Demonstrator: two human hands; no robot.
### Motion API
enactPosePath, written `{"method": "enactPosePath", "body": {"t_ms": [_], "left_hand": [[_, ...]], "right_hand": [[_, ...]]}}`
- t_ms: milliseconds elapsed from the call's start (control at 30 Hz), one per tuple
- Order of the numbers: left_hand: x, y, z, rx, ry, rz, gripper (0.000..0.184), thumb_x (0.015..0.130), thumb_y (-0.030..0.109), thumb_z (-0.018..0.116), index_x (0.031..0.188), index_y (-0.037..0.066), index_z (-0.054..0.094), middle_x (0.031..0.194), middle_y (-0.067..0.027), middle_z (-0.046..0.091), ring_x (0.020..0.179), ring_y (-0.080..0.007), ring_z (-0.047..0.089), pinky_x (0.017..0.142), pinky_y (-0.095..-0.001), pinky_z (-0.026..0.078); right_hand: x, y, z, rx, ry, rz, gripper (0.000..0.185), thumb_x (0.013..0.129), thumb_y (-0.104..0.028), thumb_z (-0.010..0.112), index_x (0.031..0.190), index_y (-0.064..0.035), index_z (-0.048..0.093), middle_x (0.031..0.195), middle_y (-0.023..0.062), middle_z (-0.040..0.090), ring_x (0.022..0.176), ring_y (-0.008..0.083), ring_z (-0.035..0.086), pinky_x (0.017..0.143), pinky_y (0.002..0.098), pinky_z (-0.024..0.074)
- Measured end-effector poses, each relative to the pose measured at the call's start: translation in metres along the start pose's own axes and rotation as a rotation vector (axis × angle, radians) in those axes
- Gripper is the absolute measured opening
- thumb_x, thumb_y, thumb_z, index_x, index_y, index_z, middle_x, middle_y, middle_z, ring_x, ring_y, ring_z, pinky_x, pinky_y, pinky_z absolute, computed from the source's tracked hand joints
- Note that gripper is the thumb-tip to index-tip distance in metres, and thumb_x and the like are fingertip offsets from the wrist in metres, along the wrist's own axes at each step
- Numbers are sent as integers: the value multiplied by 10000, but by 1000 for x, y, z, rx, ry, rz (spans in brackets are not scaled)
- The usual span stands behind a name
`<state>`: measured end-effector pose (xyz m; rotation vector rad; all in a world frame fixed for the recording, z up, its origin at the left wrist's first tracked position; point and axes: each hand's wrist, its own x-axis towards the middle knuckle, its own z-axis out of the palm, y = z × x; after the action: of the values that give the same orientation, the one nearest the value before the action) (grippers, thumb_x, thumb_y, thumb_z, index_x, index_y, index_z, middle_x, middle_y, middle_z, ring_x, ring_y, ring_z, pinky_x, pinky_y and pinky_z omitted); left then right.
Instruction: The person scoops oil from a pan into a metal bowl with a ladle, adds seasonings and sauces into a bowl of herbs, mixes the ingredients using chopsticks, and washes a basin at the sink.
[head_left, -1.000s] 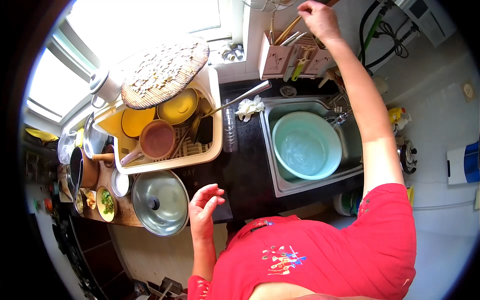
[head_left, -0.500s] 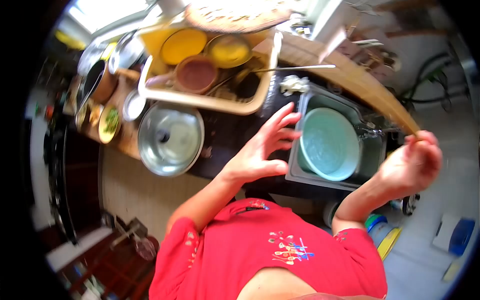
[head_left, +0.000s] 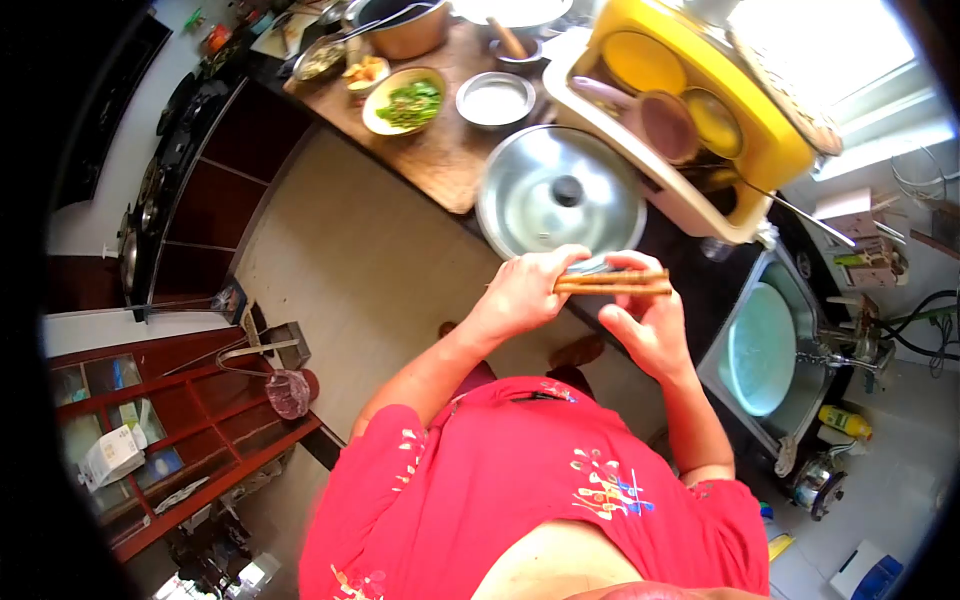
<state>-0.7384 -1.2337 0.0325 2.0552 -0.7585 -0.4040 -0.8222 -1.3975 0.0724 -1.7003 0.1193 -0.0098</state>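
Left hand (head_left: 525,292) closed, fingers curled in. Right hand (head_left: 648,318) half-curled, thumb spread off fingers. Close together near front edge of worktop (head_left: 697,290), both arms (head_left: 702,430) bent.

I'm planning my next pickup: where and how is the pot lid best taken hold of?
Grip the pot lid by its dark knob, likely best from straight above: the knob stands up near the lid's middle, uncovered, and the visible rim shows no handle.

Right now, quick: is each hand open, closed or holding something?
Left hand: closed, holding the chopsticks by one end.
Right hand: at their other end, thumb apart; whether it grips them cannot be told.
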Motion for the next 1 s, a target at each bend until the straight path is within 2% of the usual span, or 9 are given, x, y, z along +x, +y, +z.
{"method": "enactPosePath", "body": {"t_ms": [67, 300, 467, 533, 600, 667, 767, 833, 1000], "left_hand": [[-39, -47, -29, 104, 27, 33, 358, 747, 88, 591, 1098, 104, 522, 872, -162, 628, 828, -341, 603, 686, -434, 489], [-145, -135, -168, 55, 190, -263, 490, 710, 102, 669, 1168, 96, 493, 808, -117, 598, 743, -301, 608, 649, -392, 490], [-150, -175, -201, -189, 294, -145, 729, 676, 154, 730, 1314, 91, 381, 936, -99, 569, 863, -260, 596, 728, -342, 486], [-139, -180, -230, -71, 381, -25, 802, 659, 190, 751, 1338, 49, 348, 1212, -124, 478, 1112, -278, 471, 931, -367, 382], [-124, -193, -264, 174, 632, 86, 672, 718, 187, 708, 1293, 25, 400, 1238, -128, 476, 1130, -264, 458, 961, -384, 353], [-105, -228, -284, -142, 849, -100, 458, 825, 180, 610, 1225, 17, 458, 1175, -113, 519, 1086, -210, 485, 931, -358, 383], [-55, -283, -295, -621, 718, -302, 318, 915, 181, 483, 1187, 17, 473, 1042, -98, 571, 853, -128, 565, 770, -256, 458], [-16, -306, -281, -765, 456, -486, 423, 906, 216, 513, 1259, 18, 391, 1072, -139, 555, 803, -175, 608, 725, -279, 498], [68, -334, -246, -1166, 321, -675, 659, 890, 233, 538, 1375, 30, 141, 1221, -184, 449, 871, -270, 616, 721, -353, 520]], "right_hand": [[22, 3, 74, 97, 22, 7, 123, 835, -116, 611, 883, -11, 569, 692, -21, 534, 648, 35, 459, 552, 206, 388], [88, -16, 252, 156, -388, 120, 212, 897, -229, 543, 893, -20, 581, 724, -7, 562, 615, 58, 517, 552, 212, 420], [139, -22, 301, 221, -501, 145, 261, 886, -263, 560, 935, -7, 585, 803, 34, 624, 709, 90, 563, 633, 244, 472], [164, -19, 296, 130, -424, 146, 265, 895, -272, 533, 915, -16, 599, 794, 45, 612, 654, 102, 579, 594, 242, 471], [191, -21, 276, 252, -132, 32, 264, 906, -247, 521, 853, -5, 610, 733, 55, 614, 624, 120, 592, 586, 258, 487], [225, -18, 249, 147, 86, -136, 269, 927, -222, 488, 880, 9, 618, 765, 66, 631, 672, 127, 611, 610, 245, 502], [275, -2, 230, 4, 255, -205, 261, 909, -226, 534, 949, 15, 626, 750, 39, 624, 696, 92, 584, 620, 224, 486], [305, 19, 225, -156, 245, -212, 225, 896, -217, 557, 958, -11, 624, 723, 20, 609, 680, 64, 554, 604, 231, 465], [354, 37, 227, -525, 95, -328, 139, 839, -157, 610, 862, -20, 603, 762, 120, 592, 685, 256, 580, 631, 315, 463]]}}
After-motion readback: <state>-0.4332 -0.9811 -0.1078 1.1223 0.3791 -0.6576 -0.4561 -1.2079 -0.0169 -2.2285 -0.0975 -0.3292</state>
